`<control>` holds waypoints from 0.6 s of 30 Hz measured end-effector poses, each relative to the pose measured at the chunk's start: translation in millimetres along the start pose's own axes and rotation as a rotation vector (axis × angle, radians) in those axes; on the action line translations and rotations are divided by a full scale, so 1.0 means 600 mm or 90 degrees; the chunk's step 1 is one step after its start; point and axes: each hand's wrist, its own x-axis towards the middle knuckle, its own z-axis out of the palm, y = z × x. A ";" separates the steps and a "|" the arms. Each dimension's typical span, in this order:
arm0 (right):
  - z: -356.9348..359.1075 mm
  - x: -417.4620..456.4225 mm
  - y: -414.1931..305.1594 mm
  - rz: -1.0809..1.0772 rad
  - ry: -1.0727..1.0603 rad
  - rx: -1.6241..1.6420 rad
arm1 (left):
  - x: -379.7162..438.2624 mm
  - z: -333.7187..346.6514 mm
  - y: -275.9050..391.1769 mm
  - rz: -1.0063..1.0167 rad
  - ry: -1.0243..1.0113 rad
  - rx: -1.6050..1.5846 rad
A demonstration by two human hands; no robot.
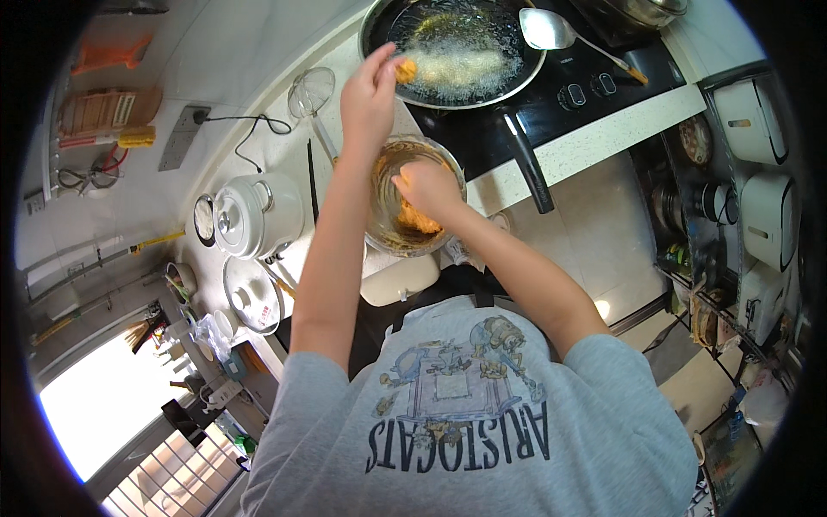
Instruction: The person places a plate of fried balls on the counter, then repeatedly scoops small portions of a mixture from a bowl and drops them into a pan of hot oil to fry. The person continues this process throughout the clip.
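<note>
My left hand is at the near left rim of a black frying pan, pinching a small lump of orange dough between thumb and fingers. Pale pieces fry under bubbling oil in the pan. My right hand reaches down into a metal mixing bowl, its fingers curled around a bit of orange dough. More orange dough lies at the bowl's near side, and smears coat the inner wall. The pan's black handle points towards me, right of the bowl.
A metal spatula rests across the pan's right rim on the black cooktop. Left of the bowl are a wire strainer, a dark stick, a white lidded pot with a cord, and a glass lid. Shelves stand right.
</note>
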 end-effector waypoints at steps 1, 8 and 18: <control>0.001 -0.005 -0.005 0.007 -0.018 0.011 | 0.032 0.002 -0.017 0.030 -0.013 0.107; 0.000 -0.020 -0.011 -0.016 -0.038 0.001 | 0.172 0.018 -0.086 0.054 -0.115 0.438; -0.004 -0.013 -0.003 0.039 -0.087 0.118 | 0.155 -0.023 -0.006 0.165 -0.075 0.206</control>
